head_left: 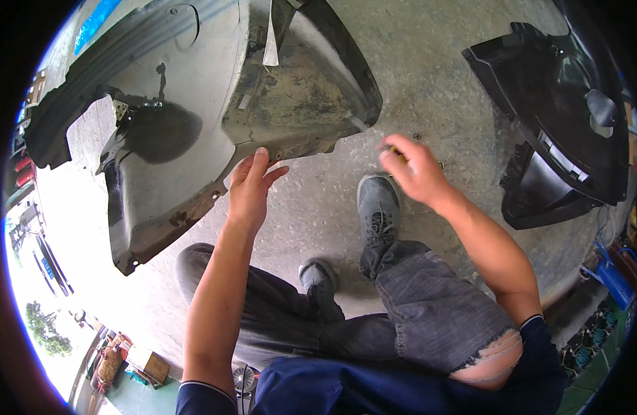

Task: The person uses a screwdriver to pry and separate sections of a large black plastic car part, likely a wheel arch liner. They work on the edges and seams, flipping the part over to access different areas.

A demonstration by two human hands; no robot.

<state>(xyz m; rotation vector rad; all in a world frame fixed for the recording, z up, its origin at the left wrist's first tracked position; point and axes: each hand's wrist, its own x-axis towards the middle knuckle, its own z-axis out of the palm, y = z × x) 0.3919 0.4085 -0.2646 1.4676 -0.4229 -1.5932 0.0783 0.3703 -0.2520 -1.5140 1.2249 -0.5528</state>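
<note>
The large grey moulded plastic panel [218,86] sits before the person, its near edge pinched in the left hand [249,190]; the right hand [421,173] curls closed on a small, mostly hidden yellow-and-dark object [396,151]; brown stains [294,97] remain; what is finished I cannot tell.

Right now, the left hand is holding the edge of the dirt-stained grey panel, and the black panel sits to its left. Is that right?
Not quite: the head view shows the black panel to the right of the dirt-stained grey panel. The left hand is holding that grey panel's edge, as you said.
</note>
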